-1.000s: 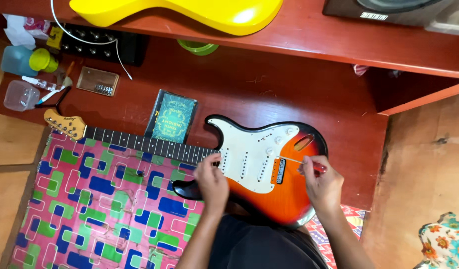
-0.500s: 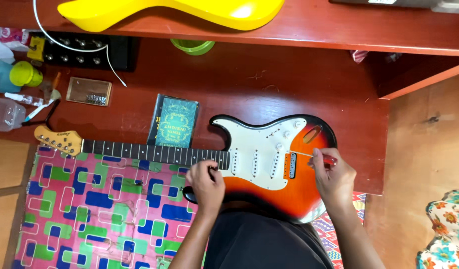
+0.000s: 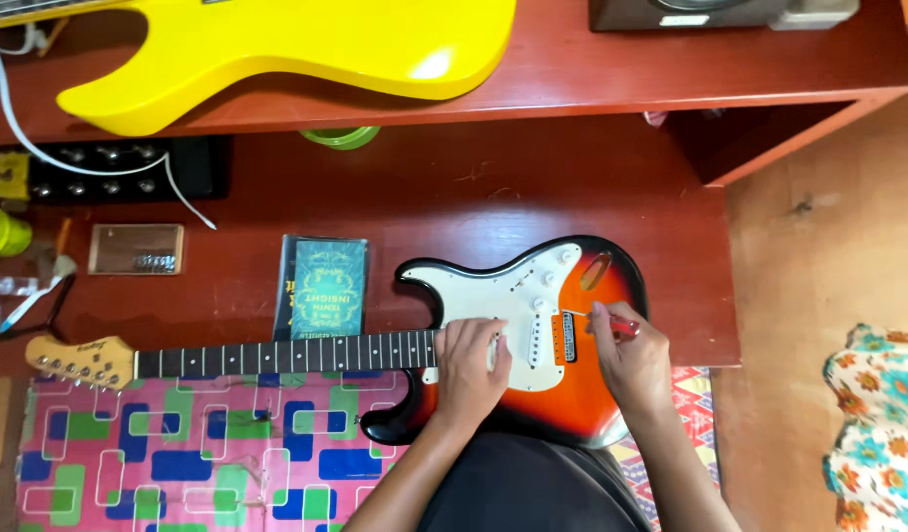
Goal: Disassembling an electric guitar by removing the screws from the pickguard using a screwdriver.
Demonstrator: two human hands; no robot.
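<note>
— Head view: where's your sunburst guitar [image 3: 572, 404]?
— Flat across the red surface [image 3: 424, 197], body toward 3 o'clock, neck toward 9 over the patterned mat [image 3: 178, 463].
— Your left hand [image 3: 471, 366]?
— Fingers curled down, pressing the white pickguard [image 3: 503, 296] where the neck ends — gripping nothing.
— Your right hand [image 3: 631, 360]?
— Pinched closed around a red-handled screwdriver [image 3: 612, 322], tip at the bridge. A yellow guitar [image 3: 306, 49] lies at 12 o'clock.

an electric guitar [image 3: 533, 325] is laid across the frame's centre, its neck [image 3: 277, 353] stretched left over a mat [image 3: 178, 453]; a book [image 3: 323, 288] is placed just above the neck, a second guitar [image 3: 277, 49] at upper left.
</note>
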